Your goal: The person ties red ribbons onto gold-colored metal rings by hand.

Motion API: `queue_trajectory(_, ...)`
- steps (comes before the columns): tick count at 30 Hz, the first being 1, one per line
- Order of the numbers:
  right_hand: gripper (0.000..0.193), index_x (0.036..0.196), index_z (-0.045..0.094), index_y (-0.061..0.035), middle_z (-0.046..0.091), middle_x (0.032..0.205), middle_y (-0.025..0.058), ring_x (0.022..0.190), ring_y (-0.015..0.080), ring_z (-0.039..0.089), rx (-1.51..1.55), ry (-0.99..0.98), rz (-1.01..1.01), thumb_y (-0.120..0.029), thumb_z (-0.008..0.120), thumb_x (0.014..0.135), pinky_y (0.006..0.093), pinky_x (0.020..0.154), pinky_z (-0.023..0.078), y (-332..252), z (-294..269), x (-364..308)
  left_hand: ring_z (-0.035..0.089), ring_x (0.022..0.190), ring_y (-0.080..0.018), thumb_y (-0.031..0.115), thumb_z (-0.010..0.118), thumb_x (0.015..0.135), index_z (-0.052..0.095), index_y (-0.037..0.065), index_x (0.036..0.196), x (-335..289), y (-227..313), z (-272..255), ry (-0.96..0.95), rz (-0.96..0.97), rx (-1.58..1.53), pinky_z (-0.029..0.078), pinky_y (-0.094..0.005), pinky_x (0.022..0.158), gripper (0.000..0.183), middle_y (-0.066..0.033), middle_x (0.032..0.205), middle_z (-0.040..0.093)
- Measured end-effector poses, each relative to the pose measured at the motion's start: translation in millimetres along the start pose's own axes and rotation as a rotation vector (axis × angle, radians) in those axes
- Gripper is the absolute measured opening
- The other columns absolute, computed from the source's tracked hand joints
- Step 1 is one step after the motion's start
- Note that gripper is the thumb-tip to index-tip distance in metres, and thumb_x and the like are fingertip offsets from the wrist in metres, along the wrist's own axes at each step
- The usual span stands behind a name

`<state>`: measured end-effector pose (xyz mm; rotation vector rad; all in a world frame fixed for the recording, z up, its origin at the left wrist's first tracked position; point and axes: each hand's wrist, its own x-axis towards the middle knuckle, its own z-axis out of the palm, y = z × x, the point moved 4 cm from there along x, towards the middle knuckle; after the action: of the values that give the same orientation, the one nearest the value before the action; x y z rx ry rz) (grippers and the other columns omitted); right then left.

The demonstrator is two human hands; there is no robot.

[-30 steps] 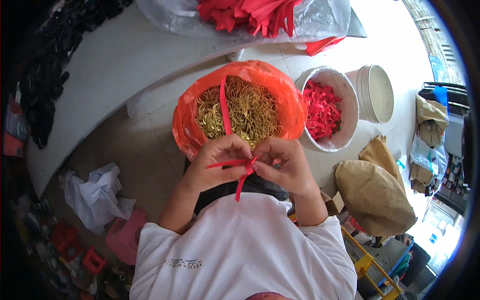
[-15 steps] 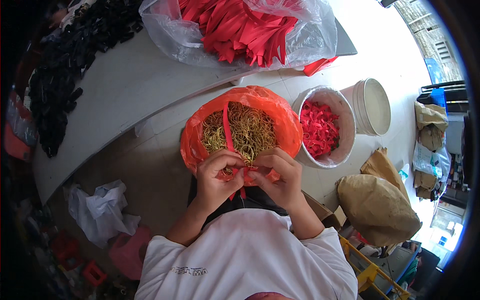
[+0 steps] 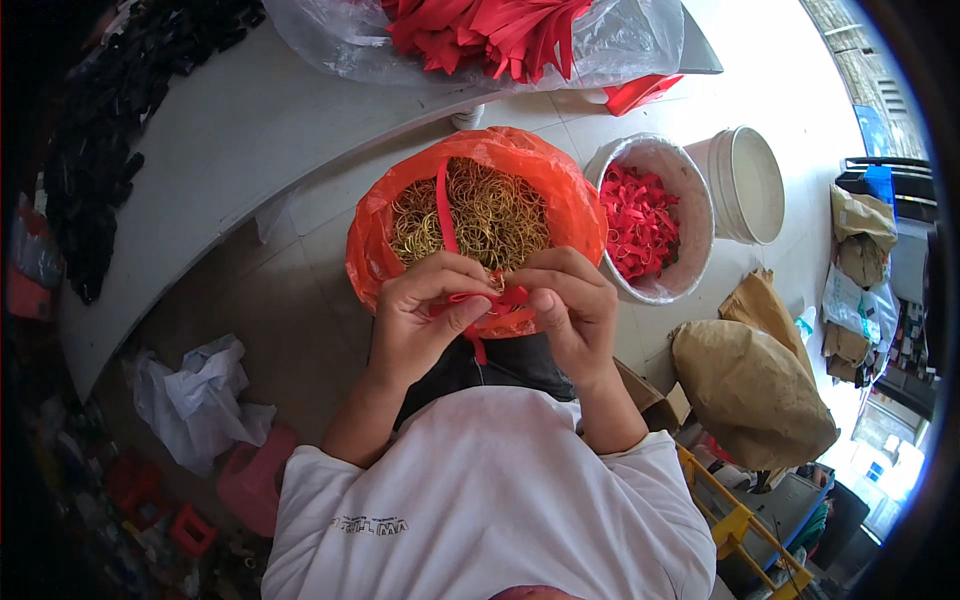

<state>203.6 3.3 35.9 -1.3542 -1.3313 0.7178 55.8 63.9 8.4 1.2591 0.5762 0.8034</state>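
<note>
My left hand (image 3: 420,315) and my right hand (image 3: 575,310) meet over the near rim of an orange plastic bag (image 3: 365,220) full of thin gold metal rings (image 3: 485,205). Between them is a short red ribbon (image 3: 512,297), pinched at each side by thumb and fingers. A small gold ring (image 3: 497,281) shows at the ribbon, between my fingertips; how the two join is too small to tell. Another red ribbon strip (image 3: 445,205) lies across the rings and the bag's far rim. A red ribbon end (image 3: 479,350) hangs below the near rim.
A white bucket (image 3: 703,205) of red ribbon pieces stands right of the bag, beside a pale bucket (image 3: 755,185). On the grey table (image 3: 260,120) lie black pieces (image 3: 110,140) and a clear bag of red strips (image 3: 490,35). Brown sacks (image 3: 755,390) are at right.
The view has shifted, so the bag and table sit higher in it. My hands have drawn slightly apart, and more red ribbon shows between my fingers.
</note>
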Motion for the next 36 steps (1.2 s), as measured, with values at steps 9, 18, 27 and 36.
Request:
queue_trajectory(9, 0.019, 0.087, 0.06, 0.0017, 0.056, 0.084, 0.0105, 0.076, 0.0179, 0.056, 0.127, -0.009, 0.052, -0.016, 0.063, 0.082, 0.0271, 0.066, 0.045, 0, 4, 3, 0.057, 0.061, -0.0071, 0.009, 0.065, 0.082, 0.062, 0.0, 0.089, -7, -13, 5, 0.087, -0.207, -0.375, 0.043, -0.0186, 0.052, 0.012, -0.0042, 0.074, 0.061)
queue_trajectory(18, 0.017, 0.079, 0.054, 0.0008, 0.055, 0.079, 0.0039, 0.07, 0.0086, 0.05, 0.389, 0.007, 0.23, -0.01, 0.067, 0.079, 0.0212, 0.058, 0.041, 15, 6, -6, 0.056, 0.067, -0.0056, 0.007, 0.067, 0.08, 0.061, 0.0, 0.089, -6, -14, 1, -0.081, -0.273, -0.311, 0.046, -0.0185, 0.058, 0.013, -0.0021, 0.078, 0.061)
queue_trajectory(27, 0.016, 0.081, 0.055, 0.0, 0.056, 0.075, 0.0007, 0.063, 0.0041, 0.05, 0.747, 0.025, 0.528, -0.012, 0.063, 0.084, 0.0176, 0.054, 0.039, 20, 17, -17, 0.058, 0.075, -0.0104, -0.001, 0.069, 0.073, 0.063, -0.001, 0.089, -3, -1, 3, -0.012, 0.01, 0.094, 0.048, -0.0211, 0.063, 0.017, -0.0061, 0.082, 0.061)
queue_trajectory(36, 0.013, 0.076, 0.054, 0.0006, 0.057, 0.076, 0.0047, 0.065, 0.009, 0.052, 0.195, 0.145, 0.228, -0.006, 0.064, 0.081, 0.0214, 0.056, 0.04, 8, 15, -17, 0.054, 0.056, -0.0113, 0.008, 0.069, 0.077, 0.061, 0.0, 0.075, -8, -3, 13, 0.044, -0.024, 0.144, 0.042, -0.0248, 0.052, 0.011, -0.0041, 0.069, 0.058)
